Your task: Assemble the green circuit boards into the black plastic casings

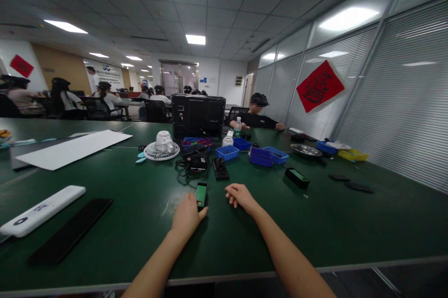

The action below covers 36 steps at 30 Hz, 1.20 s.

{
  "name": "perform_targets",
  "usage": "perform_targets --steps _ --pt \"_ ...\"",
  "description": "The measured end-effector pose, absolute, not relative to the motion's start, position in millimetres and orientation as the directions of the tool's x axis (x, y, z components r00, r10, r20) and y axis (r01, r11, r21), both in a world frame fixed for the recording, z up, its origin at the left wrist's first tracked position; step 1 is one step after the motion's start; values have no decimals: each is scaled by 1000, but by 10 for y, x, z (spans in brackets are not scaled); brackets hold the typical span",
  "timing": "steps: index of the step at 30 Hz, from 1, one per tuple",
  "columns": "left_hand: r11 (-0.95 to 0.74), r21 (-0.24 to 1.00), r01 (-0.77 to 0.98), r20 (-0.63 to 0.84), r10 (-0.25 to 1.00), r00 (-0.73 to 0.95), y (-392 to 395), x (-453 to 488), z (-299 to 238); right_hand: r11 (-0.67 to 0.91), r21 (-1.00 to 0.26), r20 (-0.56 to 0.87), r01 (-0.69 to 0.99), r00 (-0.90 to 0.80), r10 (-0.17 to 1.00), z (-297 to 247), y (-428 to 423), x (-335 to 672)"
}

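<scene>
My left hand (188, 216) rests on the green table (140, 223) with its fingers closed round a small green and black block (201, 195) that stands upright. My right hand (240, 195) lies a short way to the right of the block, fingers curled loosely on the table, holding nothing that I can see. A black boxy part (220, 168) and a bundle of black cables (192, 165) lie just beyond the hands.
A white fan (162, 146), a black case (198, 116), blue bins (266, 155), a metal bowl (306, 150) and a dark green block (297, 177) stand farther back. A white bar (40, 209) and black strip (70, 231) lie left. A person (257, 117) sits across the table.
</scene>
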State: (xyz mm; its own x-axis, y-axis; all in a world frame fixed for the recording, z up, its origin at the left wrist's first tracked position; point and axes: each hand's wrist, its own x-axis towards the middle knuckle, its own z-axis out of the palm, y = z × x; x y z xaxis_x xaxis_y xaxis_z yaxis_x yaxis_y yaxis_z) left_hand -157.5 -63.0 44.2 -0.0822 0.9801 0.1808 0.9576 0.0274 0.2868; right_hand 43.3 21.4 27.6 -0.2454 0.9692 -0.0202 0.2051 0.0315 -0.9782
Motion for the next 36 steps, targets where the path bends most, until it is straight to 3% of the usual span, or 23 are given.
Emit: perform_targets --steps 7,10,14,17,21,30,36 --pt "-79 362 929 136 990 31 -546 -1162 386 66 -966 10 248 -219 976 246 247 441" --pt "-162 396 904 154 982 108 -503 -1164 315 144 -936 99 321 -153 983 261 243 447" --pt "-181 409 895 162 979 124 -446 -1217 263 337 -774 314 535 -137 939 319 105 353" --pt "-209 425 881 178 973 145 -412 -1226 254 356 -605 345 712 -169 923 358 -51 207" --pt "-226 455 861 162 972 170 -393 -1220 259 278 -493 305 825 -135 943 387 -121 94" --pt "-221 529 819 166 974 156 -393 -1257 292 -100 -538 93 837 177 980 505 207 561" --pt "-219 543 811 155 975 160 -396 -1274 292 -196 -488 39 850 246 969 539 238 768"
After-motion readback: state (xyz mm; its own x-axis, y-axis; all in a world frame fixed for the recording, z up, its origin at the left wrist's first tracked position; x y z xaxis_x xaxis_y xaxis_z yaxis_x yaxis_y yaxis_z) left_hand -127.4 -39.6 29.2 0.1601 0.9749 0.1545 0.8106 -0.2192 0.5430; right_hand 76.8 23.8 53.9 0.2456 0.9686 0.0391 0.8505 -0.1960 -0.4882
